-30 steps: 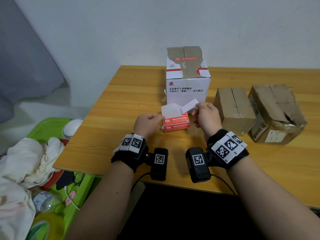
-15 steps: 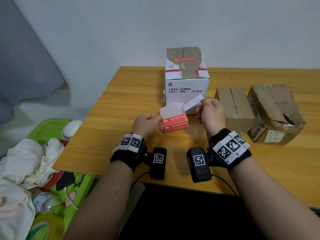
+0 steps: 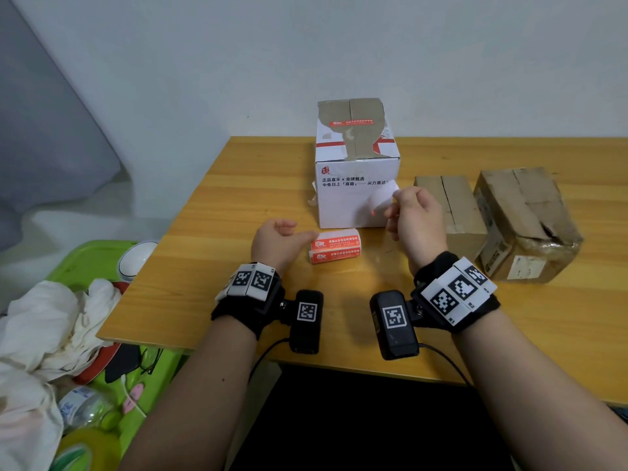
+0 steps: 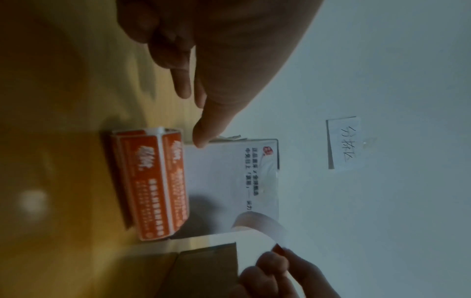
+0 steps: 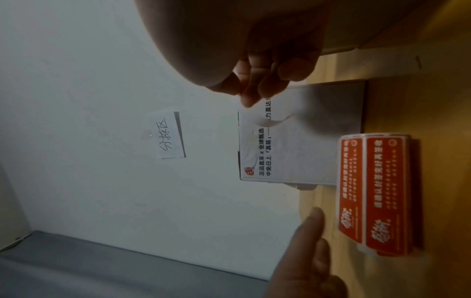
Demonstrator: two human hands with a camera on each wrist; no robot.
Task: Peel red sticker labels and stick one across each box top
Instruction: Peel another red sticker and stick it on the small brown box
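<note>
Sitting nearest on the table point(image 3: 204, 300): stack of red sticker labels point(image 3: 335, 250), lying flat at about 6 o'clock of the white box point(image 3: 356, 195), just in front of it.
Hovering at 9 o'clock of the stack: left hand point(image 3: 277, 241), fingers point(image 4: 182, 80) relaxed and straight, gripping nothing, index tip near the stack edge; touching or not, cannot tell.
Pinching a peeled sticker label point(image 3: 380, 202) at 1 o'clock of the stack: right hand point(image 3: 416, 226), thumb and fingers point(image 5: 251, 94) closed on one end, strip curling with white side showing, hanging in front of the white box face.
Wearing one red label across the top flaps already: white box.
Standing at 3 o'clock of the white box: small brown box point(image 3: 448, 212), then larger crumpled brown box point(image 3: 526, 222); tops bare.
</note>
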